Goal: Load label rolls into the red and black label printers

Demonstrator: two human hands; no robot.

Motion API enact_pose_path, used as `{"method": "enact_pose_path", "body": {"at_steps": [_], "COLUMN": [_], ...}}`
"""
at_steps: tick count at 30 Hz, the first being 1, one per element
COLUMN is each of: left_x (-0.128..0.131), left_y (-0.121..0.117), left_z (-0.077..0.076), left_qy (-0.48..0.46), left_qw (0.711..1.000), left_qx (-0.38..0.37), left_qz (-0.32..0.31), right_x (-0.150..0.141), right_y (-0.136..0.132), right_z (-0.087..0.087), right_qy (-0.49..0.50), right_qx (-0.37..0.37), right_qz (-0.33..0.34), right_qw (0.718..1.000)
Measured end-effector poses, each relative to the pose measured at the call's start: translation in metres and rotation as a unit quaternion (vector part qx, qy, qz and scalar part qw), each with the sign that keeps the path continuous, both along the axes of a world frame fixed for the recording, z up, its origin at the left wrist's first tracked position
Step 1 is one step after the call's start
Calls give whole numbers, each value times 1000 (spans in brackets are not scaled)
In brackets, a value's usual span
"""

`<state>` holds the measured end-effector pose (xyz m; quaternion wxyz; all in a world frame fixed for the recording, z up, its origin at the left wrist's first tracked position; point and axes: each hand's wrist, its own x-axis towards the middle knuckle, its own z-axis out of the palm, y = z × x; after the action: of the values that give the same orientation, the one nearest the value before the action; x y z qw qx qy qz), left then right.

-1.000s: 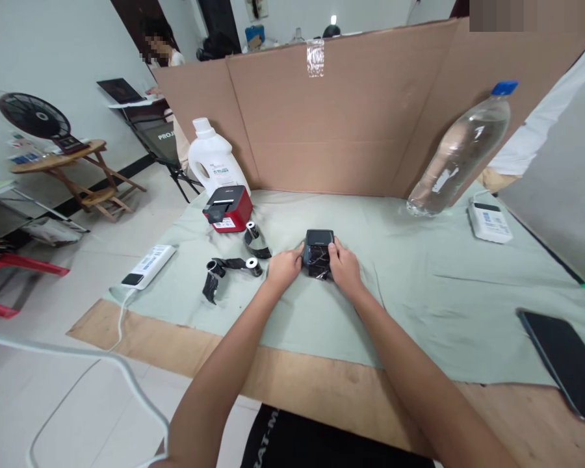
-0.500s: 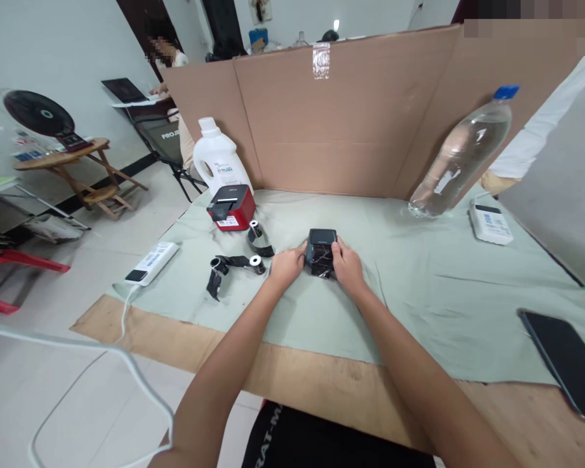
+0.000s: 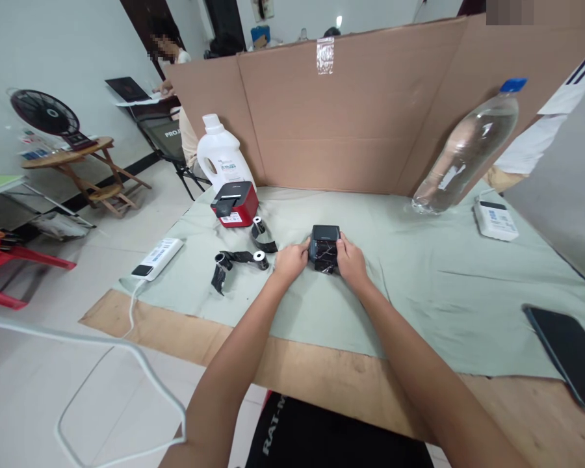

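A small dark box-shaped printer stands on the green cloth in front of me, with glossy black film marked by pale lines on its near side. My left hand grips its left side, fingers closed against the casing. On the opposite side, my right hand is closed on it, thumb near the top front edge. To the left lie several small rolls of black film, partly unwound. Behind them sits a red and black printer with a dark strip at its front.
A white jug stands behind the red printer, before a cardboard screen. A water bottle leans at right. White power banks lie at both sides; a phone rests front right. Someone sits beyond the screen.
The whole view has shifted slightly, so things appear a little further right and higher. Both hands keep their hold on the dark printer, which stays in place on the cloth.
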<state>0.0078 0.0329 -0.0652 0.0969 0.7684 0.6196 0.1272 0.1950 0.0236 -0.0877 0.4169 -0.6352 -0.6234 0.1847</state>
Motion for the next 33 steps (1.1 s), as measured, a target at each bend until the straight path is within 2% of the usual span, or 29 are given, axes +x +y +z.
{"method": "enact_pose_path", "body": {"at_steps": [8,14,19,26,33], "left_x": [-2,-8,-10,-11,-13], "left_y": [1,10,15,15,13], "left_z": [-4,-12,-21,-25,-13], "left_qy": [-40,-191,-268,-247,-148], "left_qw": [999,979,963,968,988], "left_qx": [5,-44,-13,-7,-10], "left_qz": [11,48,-6,-36,-32], "right_x": [2,3,3,3,3], "right_y": [0,-1,-2,-2,-1], "right_z": [0,2,4,3,4], "right_qy": [4,34,46,52,51], "right_qx": [-8,-3,-2,-2,-11], "right_qz": [-1,6,11,6,1], "right_qw": [1000,999,999,999,999]}}
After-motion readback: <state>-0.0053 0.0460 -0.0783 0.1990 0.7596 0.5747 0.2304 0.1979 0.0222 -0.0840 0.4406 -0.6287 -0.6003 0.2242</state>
